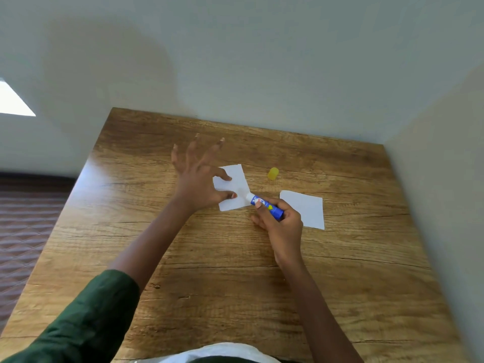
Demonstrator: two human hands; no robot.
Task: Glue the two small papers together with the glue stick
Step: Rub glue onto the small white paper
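A green sleeve [78, 323] reaches in from the left over a wooden tabletop [235, 271]. The left hand [199, 179], fingers spread, pins a white paper [235, 179] flat with thumb and forefinger. The glue stick [264, 205], blue and uncapped, touches that paper's near right corner, gripped in the curled fingers of the right hand [282, 224]. A yellow cap [273, 173] stands just beyond, apart from both sheets. A second paper [305, 210] lies flat at right, just beside the right hand
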